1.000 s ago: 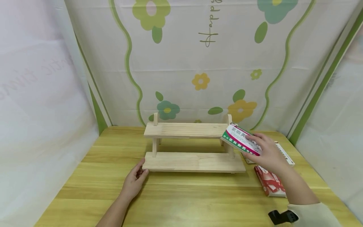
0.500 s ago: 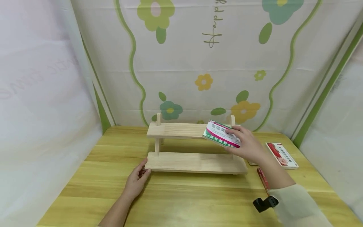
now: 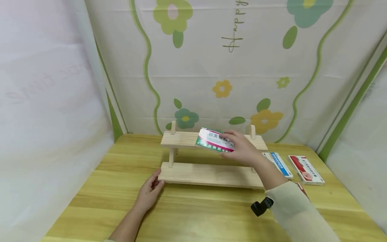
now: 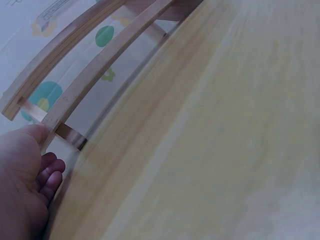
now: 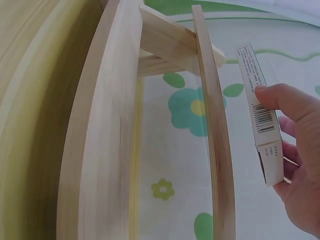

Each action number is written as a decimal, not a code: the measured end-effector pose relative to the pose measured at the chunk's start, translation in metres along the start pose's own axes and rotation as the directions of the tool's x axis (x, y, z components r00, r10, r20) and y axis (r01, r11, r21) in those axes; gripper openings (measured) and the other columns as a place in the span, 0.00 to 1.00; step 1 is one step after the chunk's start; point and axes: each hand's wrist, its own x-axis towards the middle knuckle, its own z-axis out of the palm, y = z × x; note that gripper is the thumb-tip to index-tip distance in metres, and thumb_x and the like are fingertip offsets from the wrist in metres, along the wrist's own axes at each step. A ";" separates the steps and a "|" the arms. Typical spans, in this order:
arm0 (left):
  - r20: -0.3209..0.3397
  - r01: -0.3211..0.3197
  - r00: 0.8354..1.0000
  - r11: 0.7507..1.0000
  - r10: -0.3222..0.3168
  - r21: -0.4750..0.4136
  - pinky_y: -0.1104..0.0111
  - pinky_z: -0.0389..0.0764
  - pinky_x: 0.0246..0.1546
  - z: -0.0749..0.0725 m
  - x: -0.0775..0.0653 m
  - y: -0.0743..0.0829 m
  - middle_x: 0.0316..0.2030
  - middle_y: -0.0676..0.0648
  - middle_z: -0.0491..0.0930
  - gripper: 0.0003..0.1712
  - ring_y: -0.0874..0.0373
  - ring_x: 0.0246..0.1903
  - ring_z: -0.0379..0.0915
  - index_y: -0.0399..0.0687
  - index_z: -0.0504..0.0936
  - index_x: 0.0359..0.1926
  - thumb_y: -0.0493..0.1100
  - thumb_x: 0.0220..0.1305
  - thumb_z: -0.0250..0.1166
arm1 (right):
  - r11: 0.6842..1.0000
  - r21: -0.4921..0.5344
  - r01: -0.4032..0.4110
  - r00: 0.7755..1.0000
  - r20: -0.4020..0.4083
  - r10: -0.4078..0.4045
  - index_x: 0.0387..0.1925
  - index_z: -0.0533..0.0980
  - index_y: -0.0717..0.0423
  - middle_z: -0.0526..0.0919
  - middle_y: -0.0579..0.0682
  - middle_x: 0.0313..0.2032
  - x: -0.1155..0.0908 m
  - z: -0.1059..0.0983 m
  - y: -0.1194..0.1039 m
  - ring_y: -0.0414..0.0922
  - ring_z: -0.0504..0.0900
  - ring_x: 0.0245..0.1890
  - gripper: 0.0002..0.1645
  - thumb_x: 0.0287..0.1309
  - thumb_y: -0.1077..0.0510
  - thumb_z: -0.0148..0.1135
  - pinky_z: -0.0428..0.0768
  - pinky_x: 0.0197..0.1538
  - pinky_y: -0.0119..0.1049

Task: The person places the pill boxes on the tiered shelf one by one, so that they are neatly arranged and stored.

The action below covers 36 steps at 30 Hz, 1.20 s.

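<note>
A two-tier wooden shelf (image 3: 208,174) stands on the table. My left hand (image 3: 148,193) grips the left end of its lower board, thumb at the edge and fingers curled below, as the left wrist view shows. My right hand (image 3: 242,148) holds a white, green and magenta medicine box (image 3: 213,140) over the upper board (image 3: 181,138). In the right wrist view the thumb presses the side of the box (image 5: 257,95) that carries a barcode, with fingers behind it. The box is apart from the upper board there.
Right of the shelf lie a blue-and-white box (image 3: 279,164) and a red-and-white box (image 3: 306,169). A red box (image 3: 302,189) is mostly hidden behind the right forearm. A flowered curtain (image 3: 193,67) rises behind the wooden table (image 3: 193,215).
My right hand has carried the medicine box leftward, from the right end of the shelf to above the middle of the upper board. The left hand stays at the lower board's end.
</note>
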 end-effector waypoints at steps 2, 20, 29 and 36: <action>-0.005 0.000 1.000 1.000 0.000 -0.002 0.76 0.74 0.48 0.001 0.000 -0.001 0.58 0.40 0.76 0.29 0.60 0.47 0.71 0.46 0.67 0.70 0.41 0.70 0.60 | 1.000 0.012 0.005 1.000 0.021 -0.005 0.68 0.68 0.49 0.64 0.55 0.69 0.008 0.003 -0.003 0.58 0.62 0.69 0.43 0.51 0.48 0.73 0.67 0.65 0.59; -0.016 0.007 1.000 1.000 -0.007 -0.021 0.76 0.75 0.46 0.000 0.001 -0.002 0.53 0.42 0.78 0.29 0.61 0.45 0.71 0.47 0.68 0.70 0.41 0.70 0.61 | 0.997 0.082 -0.005 0.990 0.141 -0.007 0.68 0.70 0.46 0.64 0.52 0.71 0.079 0.029 -0.033 0.56 0.62 0.70 0.44 0.46 0.46 0.71 0.65 0.68 0.60; -0.020 0.005 1.000 1.000 -0.005 -0.025 0.76 0.75 0.46 0.002 0.001 -0.001 0.51 0.43 0.79 0.29 0.61 0.45 0.72 0.47 0.68 0.70 0.40 0.69 0.61 | 0.995 0.090 -0.033 0.982 0.186 0.015 0.68 0.69 0.44 0.60 0.50 0.73 0.091 0.035 -0.039 0.55 0.58 0.73 0.43 0.49 0.47 0.71 0.59 0.71 0.60; -0.020 0.012 1.000 0.999 -0.013 -0.033 0.76 0.75 0.44 0.001 0.001 -0.001 0.48 0.44 0.79 0.29 0.62 0.43 0.71 0.47 0.68 0.70 0.39 0.69 0.61 | 0.993 0.092 -0.077 0.976 0.209 0.057 0.68 0.69 0.43 0.61 0.50 0.73 0.096 0.040 -0.038 0.54 0.59 0.72 0.43 0.48 0.47 0.71 0.62 0.70 0.59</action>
